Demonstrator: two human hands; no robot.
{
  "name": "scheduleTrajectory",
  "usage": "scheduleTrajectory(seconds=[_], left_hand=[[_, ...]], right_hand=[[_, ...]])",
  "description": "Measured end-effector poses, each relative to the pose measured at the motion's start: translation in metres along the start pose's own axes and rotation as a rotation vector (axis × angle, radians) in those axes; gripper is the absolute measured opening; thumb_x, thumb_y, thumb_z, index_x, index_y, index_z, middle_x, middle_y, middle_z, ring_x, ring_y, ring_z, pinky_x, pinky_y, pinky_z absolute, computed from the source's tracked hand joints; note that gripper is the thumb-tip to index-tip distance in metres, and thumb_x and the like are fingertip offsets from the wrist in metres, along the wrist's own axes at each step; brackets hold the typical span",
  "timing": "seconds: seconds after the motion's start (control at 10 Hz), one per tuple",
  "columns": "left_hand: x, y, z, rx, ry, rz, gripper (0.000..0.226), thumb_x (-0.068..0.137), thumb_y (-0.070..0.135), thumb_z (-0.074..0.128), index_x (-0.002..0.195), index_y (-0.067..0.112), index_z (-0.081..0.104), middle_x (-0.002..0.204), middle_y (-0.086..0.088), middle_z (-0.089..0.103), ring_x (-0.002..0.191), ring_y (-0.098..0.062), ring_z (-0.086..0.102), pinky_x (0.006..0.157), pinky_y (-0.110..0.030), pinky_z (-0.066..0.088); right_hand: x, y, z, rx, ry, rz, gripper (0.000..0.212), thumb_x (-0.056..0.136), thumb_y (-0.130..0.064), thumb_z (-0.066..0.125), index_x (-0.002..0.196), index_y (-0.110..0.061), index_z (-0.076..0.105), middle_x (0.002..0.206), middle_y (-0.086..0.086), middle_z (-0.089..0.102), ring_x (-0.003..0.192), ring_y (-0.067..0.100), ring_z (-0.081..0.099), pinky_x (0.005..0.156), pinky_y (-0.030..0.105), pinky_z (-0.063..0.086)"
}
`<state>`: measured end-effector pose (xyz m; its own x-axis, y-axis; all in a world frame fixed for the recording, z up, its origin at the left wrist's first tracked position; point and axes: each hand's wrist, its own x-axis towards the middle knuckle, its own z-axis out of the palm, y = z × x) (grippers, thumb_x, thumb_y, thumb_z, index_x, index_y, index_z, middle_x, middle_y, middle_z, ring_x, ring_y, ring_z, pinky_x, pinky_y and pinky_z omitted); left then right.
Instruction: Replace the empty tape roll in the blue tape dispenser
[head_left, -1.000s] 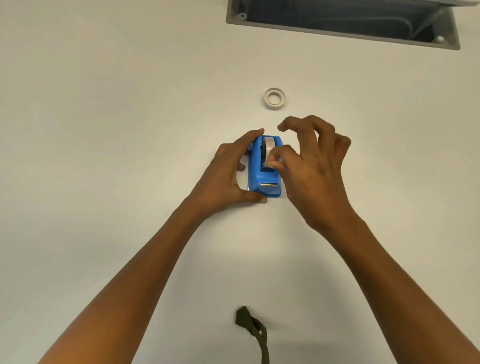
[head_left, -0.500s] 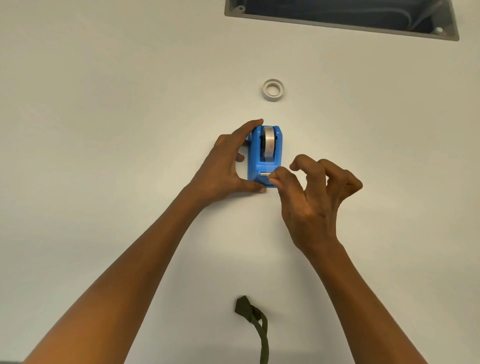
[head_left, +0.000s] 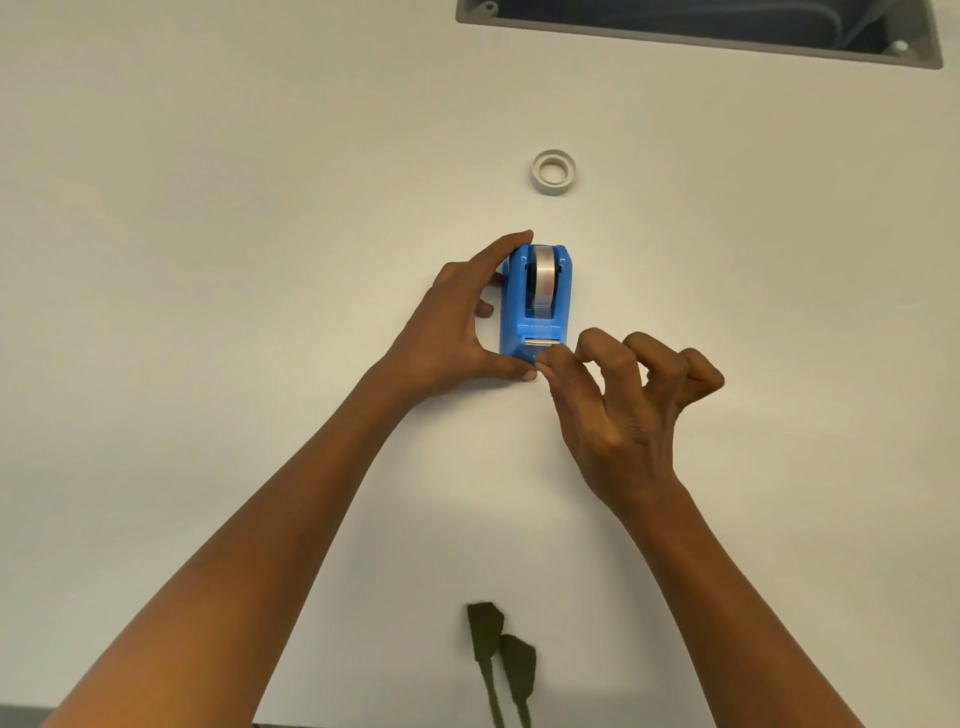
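Note:
The blue tape dispenser (head_left: 535, 312) stands on the white table (head_left: 208, 260) with a clear tape roll (head_left: 544, 278) seated in its cradle. My left hand (head_left: 457, 322) grips the dispenser's left side, forefinger on its far end and thumb at its near corner. My right hand (head_left: 623, 405) is at the dispenser's near end, thumb and forefinger pinched together just below the metal cutter blade (head_left: 543, 342), apparently on the tape's end. A bare white tape core (head_left: 554, 171) lies flat on the table beyond the dispenser.
A grey-framed rectangular opening (head_left: 696, 31) is cut into the table at the far right, with cables inside. Two dark green strap ends (head_left: 504, 660) hang over the near edge of the table between my forearms.
My right hand left the top of the roll and came down to the dispenser's near end, pinching by the cutter. My left hand kept its grip.

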<state>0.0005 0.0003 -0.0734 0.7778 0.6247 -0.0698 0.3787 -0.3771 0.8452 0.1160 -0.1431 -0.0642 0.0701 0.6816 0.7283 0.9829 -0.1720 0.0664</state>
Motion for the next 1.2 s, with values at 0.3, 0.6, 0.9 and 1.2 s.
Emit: scheduleTrajectory(seconds=[0.3,0.6,0.9,1.2], left_hand=[[-0.001,0.001,0.000,0.004,0.000,-0.004,0.104,0.058,0.038,0.084,0.141,0.036,0.022,0.121,0.038,0.033,0.108,0.001,0.042,0.078,0.004,0.034],[-0.002,0.009,-0.001,-0.005,0.004,-0.016,0.103,0.058,0.041,0.084,0.139,0.041,0.021,0.120,0.040,0.032,0.108,0.001,0.042,0.078,0.002,0.036],[-0.006,0.008,-0.006,-0.012,-0.070,-0.123,0.116,0.053,0.039,0.087,0.138,0.054,0.009,0.115,0.038,0.033,0.094,0.019,0.043,0.072,0.008,0.030],[-0.009,0.035,-0.036,0.242,-0.167,-0.137,0.093,0.074,0.018,0.075,0.146,0.028,0.016,0.155,0.011,0.019,0.138,-0.009,0.024,0.104,-0.016,0.019]], right_hand=[[0.002,0.007,0.006,0.020,0.067,-0.092,0.006,0.075,-0.010,0.079,0.078,-0.015,0.077,0.101,-0.002,0.047,0.088,0.018,0.043,0.070,0.037,0.020],[-0.016,0.010,0.005,0.044,-0.034,-0.077,0.009,0.076,-0.010,0.078,0.083,-0.016,0.077,0.102,0.001,0.049,0.085,0.020,0.045,0.071,0.037,0.021],[-0.027,0.025,-0.023,0.259,-0.198,0.282,0.008,0.081,-0.019,0.075,0.086,-0.013,0.077,0.082,0.013,0.062,0.082,0.021,0.042,0.073,0.036,0.023],[0.003,0.076,-0.068,0.390,-0.152,0.555,0.017,0.080,-0.010,0.073,0.094,-0.019,0.074,0.096,-0.001,0.048,0.077,0.018,0.046,0.069,0.041,0.042]])
